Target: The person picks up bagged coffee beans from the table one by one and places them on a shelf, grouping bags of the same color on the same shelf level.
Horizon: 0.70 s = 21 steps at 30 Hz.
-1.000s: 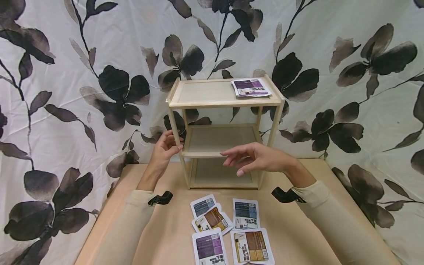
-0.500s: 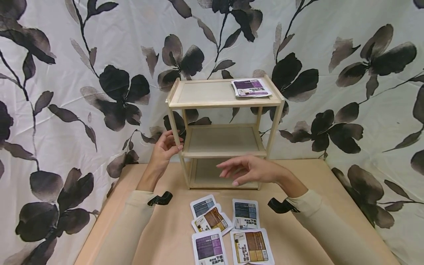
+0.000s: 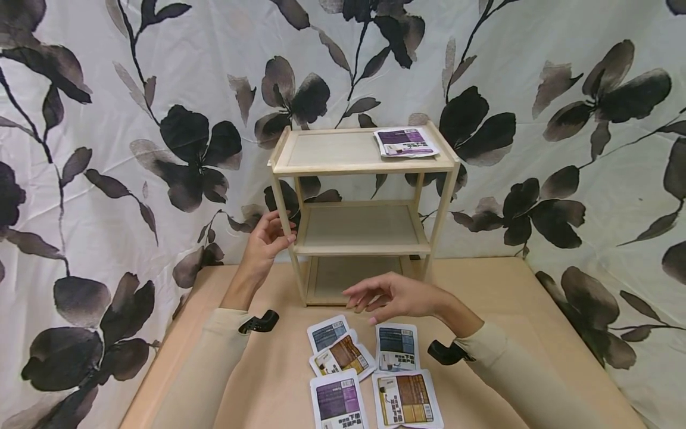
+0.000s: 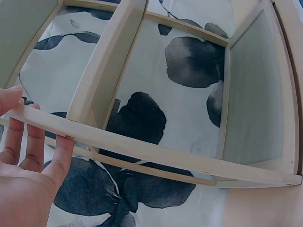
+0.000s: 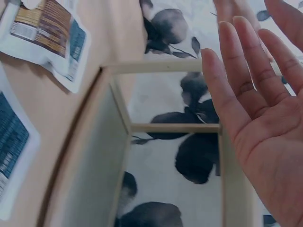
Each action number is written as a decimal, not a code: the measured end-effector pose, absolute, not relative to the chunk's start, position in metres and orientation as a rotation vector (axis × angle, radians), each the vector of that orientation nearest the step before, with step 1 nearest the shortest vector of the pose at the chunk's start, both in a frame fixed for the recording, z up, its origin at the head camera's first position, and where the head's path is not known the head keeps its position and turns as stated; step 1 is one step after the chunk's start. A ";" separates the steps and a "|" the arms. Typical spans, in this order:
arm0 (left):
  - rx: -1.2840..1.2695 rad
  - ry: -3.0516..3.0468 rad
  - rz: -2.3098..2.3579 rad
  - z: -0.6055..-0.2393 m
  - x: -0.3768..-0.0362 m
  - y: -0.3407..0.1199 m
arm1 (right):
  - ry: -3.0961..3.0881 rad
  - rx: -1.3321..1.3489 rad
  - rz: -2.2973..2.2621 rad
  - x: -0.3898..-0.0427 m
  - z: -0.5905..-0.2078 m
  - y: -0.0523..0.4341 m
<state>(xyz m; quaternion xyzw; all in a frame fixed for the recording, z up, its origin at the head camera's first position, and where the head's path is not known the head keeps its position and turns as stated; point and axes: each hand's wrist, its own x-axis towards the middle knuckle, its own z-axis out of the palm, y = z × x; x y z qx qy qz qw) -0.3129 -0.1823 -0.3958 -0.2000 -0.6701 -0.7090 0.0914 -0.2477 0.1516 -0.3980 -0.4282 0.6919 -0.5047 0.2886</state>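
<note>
A small three-tier wooden shelf (image 3: 362,168) stands at the back of the table. My left hand (image 3: 274,233) grips its left front post at the level of the middle tier; in the left wrist view the thumb and fingers (image 4: 35,146) lie on either side of the wooden bar (image 4: 142,149). My right hand (image 3: 370,301) hovers empty with relaxed fingers in front of the bottom tier, just above a blue packet (image 3: 397,347). Its palm (image 5: 265,118) shows open in the right wrist view. Purple packets (image 3: 405,142) lie on the top tier.
Several flat packets lie on the tan table (image 3: 509,310) near me: blue (image 3: 329,333), brown (image 3: 345,356), purple (image 3: 339,400) and brown (image 3: 407,399). A floral cloth backdrop (image 3: 134,149) hangs close behind and beside the shelf.
My right hand has dropped from in front of the middle tier to just above the table, toward the packets. The left hand has stayed on the post.
</note>
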 end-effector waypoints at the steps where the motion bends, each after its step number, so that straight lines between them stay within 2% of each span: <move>1: -0.594 -1.990 -2.107 -0.396 -0.313 -0.182 | 1.838 -1.141 -1.349 -0.247 -0.402 0.150; 21: -0.603 -1.992 -2.093 -0.397 -0.315 -0.182 | 1.791 -1.026 -1.411 -0.226 -0.459 0.133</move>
